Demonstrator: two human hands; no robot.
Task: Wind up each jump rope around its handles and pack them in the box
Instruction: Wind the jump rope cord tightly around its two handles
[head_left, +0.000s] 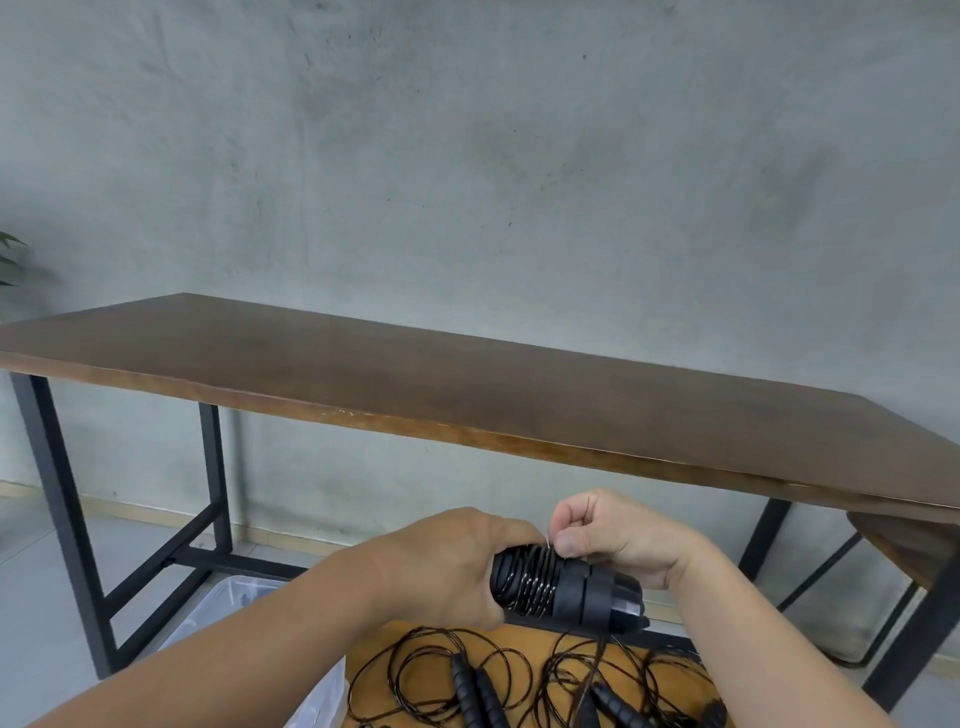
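My left hand (447, 564) grips a pair of black jump rope handles (576, 590) held side by side, with thin black rope coiled tightly around their middle. At the top of the coil, my right hand (613, 535) pinches the rope's end between thumb and fingers. Below my hands, several unwound black jump ropes (467, 675) lie in loose tangled loops with their ribbed handles on a small wooden surface (524, 636). A clear plastic box (234, 603) stands on the floor at the lower left, partly hidden by my left forearm.
A long dark wooden table (467, 384) on black metal legs stands in front of me against a grey concrete wall. A stool (904, 540) sits under its right end. Plant leaves (8, 260) show at the far left.
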